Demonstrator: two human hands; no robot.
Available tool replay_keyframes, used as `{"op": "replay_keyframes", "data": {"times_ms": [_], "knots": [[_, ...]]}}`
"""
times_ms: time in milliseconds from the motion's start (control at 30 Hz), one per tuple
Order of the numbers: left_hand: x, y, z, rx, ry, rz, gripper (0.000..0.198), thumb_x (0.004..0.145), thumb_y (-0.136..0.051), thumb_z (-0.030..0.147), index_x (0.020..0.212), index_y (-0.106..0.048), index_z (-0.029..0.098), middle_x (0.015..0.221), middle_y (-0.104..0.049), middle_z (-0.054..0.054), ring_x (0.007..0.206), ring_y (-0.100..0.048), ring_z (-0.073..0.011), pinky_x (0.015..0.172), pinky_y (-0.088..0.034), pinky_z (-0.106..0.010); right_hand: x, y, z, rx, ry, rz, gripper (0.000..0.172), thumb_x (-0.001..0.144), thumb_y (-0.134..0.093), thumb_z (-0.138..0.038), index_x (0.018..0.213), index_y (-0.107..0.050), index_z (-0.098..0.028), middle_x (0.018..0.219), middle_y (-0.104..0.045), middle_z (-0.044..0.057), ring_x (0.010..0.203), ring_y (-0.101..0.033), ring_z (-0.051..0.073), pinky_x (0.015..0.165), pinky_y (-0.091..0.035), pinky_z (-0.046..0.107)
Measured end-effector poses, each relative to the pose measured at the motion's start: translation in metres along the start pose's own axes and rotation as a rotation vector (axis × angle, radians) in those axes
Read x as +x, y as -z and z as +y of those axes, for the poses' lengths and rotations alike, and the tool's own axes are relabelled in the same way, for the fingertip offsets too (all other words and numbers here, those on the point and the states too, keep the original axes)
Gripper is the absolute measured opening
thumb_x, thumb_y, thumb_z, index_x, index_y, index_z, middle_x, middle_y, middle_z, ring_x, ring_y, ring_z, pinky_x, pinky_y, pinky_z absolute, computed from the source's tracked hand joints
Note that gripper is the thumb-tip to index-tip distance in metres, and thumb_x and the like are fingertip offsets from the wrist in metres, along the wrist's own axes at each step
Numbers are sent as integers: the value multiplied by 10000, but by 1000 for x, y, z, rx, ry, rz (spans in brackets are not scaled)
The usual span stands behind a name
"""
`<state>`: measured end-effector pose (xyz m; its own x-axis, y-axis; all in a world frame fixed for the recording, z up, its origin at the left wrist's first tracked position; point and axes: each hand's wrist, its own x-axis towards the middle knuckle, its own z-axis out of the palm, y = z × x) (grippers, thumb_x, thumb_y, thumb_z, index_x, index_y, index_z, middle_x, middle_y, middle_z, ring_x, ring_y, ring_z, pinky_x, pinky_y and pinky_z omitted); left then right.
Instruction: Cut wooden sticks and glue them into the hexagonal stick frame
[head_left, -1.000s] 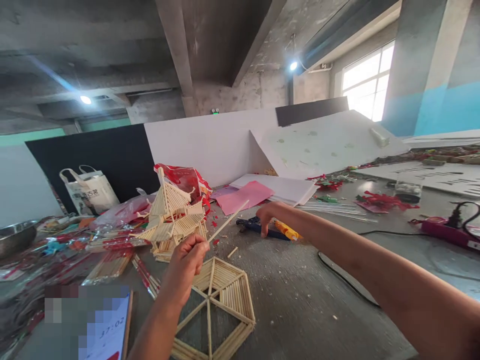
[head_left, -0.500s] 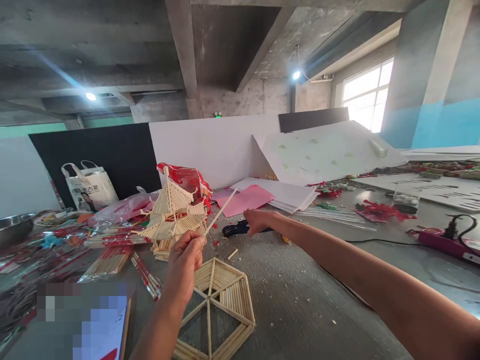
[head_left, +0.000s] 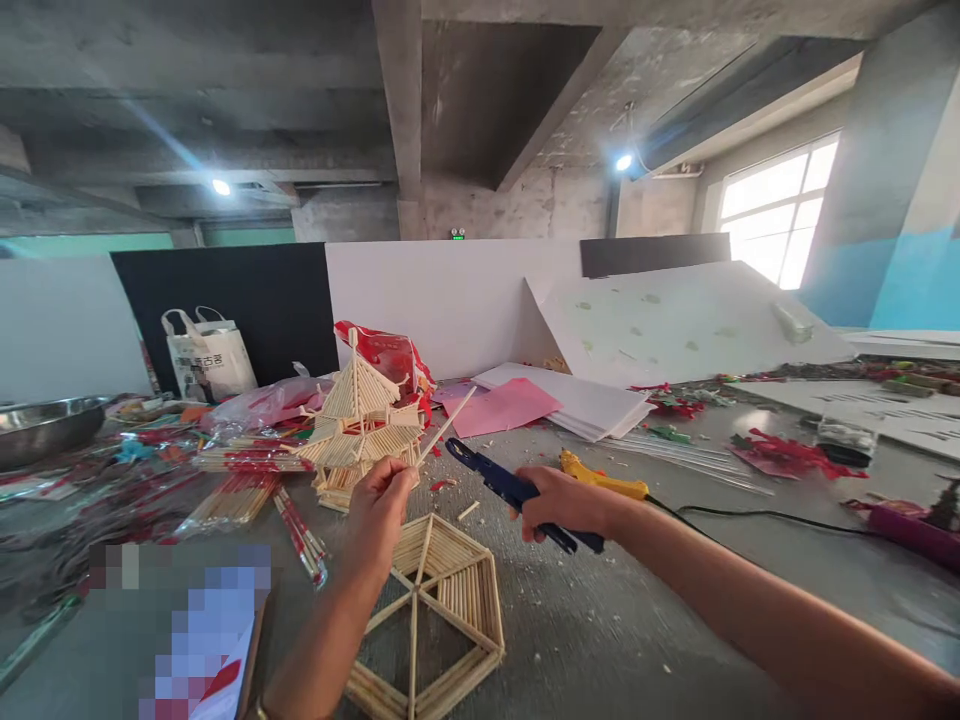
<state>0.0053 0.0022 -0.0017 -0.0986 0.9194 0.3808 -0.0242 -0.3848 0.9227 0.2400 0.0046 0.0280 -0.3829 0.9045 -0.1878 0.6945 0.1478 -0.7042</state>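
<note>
My left hand (head_left: 384,500) pinches a thin wooden stick (head_left: 448,422) that points up and to the right. My right hand (head_left: 559,502) is wrapped round the handles of dark blue pliers (head_left: 491,472), their head tilted up-left towards the stick but apart from it. Below my left hand lies an octagonal frame of sticks (head_left: 491,600) with spokes; some of its sections are filled with sticks. A pagoda-like stick model (head_left: 360,400) stands just behind my left hand. A short cut stick piece (head_left: 469,512) rests on the table between the hands.
A yellow glue gun (head_left: 600,478) lies beyond my right hand, its black cord running right to a purple power strip (head_left: 911,535). Wrapped stick bundles (head_left: 232,500) lie on the left, near a metal bowl (head_left: 52,430). Pink paper (head_left: 502,407) and white boards lie behind.
My right hand has lifted the pliers off the table and brought them nearer, uncovering the glue gun. My left hand still holds the stick. The view has turned slightly left.
</note>
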Motion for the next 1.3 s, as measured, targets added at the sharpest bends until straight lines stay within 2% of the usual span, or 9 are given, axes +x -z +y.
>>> {"op": "replay_keyframes", "data": {"times_ms": [67, 200, 367, 567, 933, 1100, 1300], "knots": [[-1, -1, 0, 73, -20, 18, 222, 731, -498, 332, 593, -404, 186, 484, -238, 87, 413, -209, -63, 401, -173, -192, -8, -10, -3, -27, 42, 42, 217, 587, -491, -215, 801, -481, -180, 652, -562, -7, 566, -509, 111, 450, -359, 187], [-4, -5, 0, 203, -62, 12, 200, 742, -476, 317, 598, -420, 189, 493, -259, 80, 437, -243, -78, 420, -203, -200, -20, -24, -7, -225, 117, 162, 181, 606, -481, -222, 777, -519, -176, 686, -533, -6, 578, -446, 98, 465, -298, 192], [-8, -7, -3, 320, -135, -23, 204, 771, -463, 327, 619, -446, 192, 521, -284, 73, 476, -288, -91, 459, -236, -203, -26, -34, -6, -247, 141, 147, 193, 659, -492, -313, 794, -509, -176, 690, -530, -8, 579, -437, 102, 468, -274, 200], [-11, -8, -5, 494, -228, -59, 194, 806, -436, 321, 667, -471, 190, 543, -372, 60, 533, -381, -106, 517, -285, -206, -29, -38, -8, -245, 149, 140, 223, 683, -496, -382, 773, -508, -179, 676, -519, -16, 578, -435, 98, 476, -280, 200], [-16, -9, 7, 755, -352, -104, 166, 808, -400, 274, 693, -485, 191, 588, -510, 34, 547, -486, -113, 558, -358, -209, -30, -36, -7, -269, 131, 145, 209, 682, -503, -358, 780, -506, -173, 654, -504, -21, 561, -416, 92, 472, -265, 199], [-16, -11, 7, 814, -364, -98, 153, 793, -395, 256, 706, -503, 191, 611, -567, 15, 568, -541, -122, 554, -380, -207, -30, -37, -6, -303, 156, 180, 213, 695, -494, -371, 768, -496, -170, 653, -503, -25, 561, -418, 88, 474, -262, 195], [-14, -12, -6, 794, -357, -39, 123, 788, -419, 260, 714, -498, 200, 640, -603, 11, 598, -576, -120, 562, -389, -197, -26, -42, 0, -336, 146, 228, 179, 696, -482, -341, 737, -490, -167, 611, -491, -26, 529, -414, 82, 457, -245, 191]]}}
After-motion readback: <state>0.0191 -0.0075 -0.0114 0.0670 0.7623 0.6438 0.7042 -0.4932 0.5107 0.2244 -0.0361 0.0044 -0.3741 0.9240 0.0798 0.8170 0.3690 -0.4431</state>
